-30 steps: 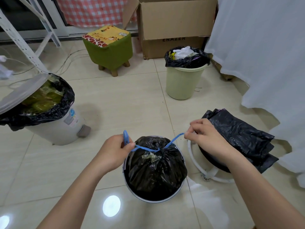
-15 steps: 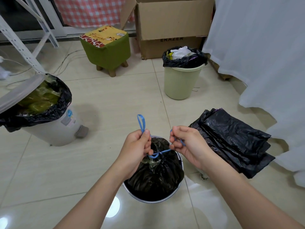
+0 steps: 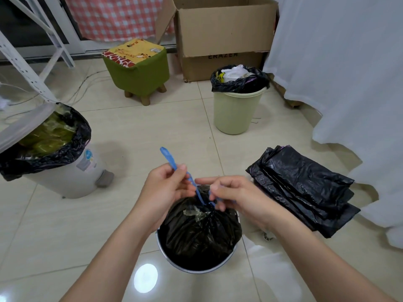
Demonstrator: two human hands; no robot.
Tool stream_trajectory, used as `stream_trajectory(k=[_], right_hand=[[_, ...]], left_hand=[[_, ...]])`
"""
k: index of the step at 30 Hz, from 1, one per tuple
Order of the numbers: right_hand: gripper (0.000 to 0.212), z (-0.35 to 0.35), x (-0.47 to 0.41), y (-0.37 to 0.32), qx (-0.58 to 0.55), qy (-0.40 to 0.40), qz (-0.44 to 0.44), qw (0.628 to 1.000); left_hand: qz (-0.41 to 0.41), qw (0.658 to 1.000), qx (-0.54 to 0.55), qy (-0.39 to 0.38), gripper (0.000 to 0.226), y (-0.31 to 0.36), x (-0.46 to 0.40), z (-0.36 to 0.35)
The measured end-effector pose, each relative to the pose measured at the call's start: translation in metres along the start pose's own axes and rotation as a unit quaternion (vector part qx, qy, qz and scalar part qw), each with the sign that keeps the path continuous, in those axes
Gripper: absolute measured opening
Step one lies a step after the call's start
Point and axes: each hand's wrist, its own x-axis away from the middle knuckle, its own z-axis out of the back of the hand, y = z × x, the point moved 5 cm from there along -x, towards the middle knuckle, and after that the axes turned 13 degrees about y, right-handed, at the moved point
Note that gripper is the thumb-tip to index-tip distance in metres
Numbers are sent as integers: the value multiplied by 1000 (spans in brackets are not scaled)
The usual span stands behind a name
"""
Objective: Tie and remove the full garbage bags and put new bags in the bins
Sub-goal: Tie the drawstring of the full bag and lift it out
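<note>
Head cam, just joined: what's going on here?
A person is tying off the full black garbage bag in the round white bin nearest the camera. The left hand pinches one end of the blue plastic drawstring, the right hand grips the other, both close together above the gathered bag neck. The bag sits in its bin, not yet lifted out. A pile of folded black bags lies on the floor to the right. The grey pedal bin and pale green bin hold full, untied bags.

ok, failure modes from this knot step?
1. Left hand and right hand pinch the thin blue drawstring near the neck; it could slip or snap.
2. The full black bag bulges in its bin; lifting may snag or tear it.
</note>
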Motion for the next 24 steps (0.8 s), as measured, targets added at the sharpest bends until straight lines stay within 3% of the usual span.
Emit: stream_trajectory(k=[3, 6, 9, 11, 15, 19, 22, 24], right_hand=[[20, -11, 2, 1, 22, -13, 11, 1000], [22, 3, -2, -5, -76, 68, 4, 995], [24, 20, -4, -8, -153, 116, -4, 981], [26, 24, -4, -6, -155, 134, -12, 979], [26, 33, -8, 3, -109, 213, -28, 971], [23, 43, -11, 10, -82, 288, -48, 953], [27, 40, -12, 2, -66, 285, -12, 956], [31, 36, -12, -7, -67, 251, 23, 965]], left_hand=[[-33, 995, 72, -63, 20, 4, 8, -15], [-82, 994, -62, -26, 24, -8, 4, -14], [-52, 979, -167, -104, 23, -36, 11, -26], [-68, 974, -193, -98, 21, -41, 13, -28], [-94, 978, -180, -42, 17, -33, 6, -19], [-74, 992, -96, -27, 8, -36, 7, -19], [-70, 995, -52, -39, 7, -36, 10, -26], [-76, 996, -55, -7, 10, -35, 7, -26]])
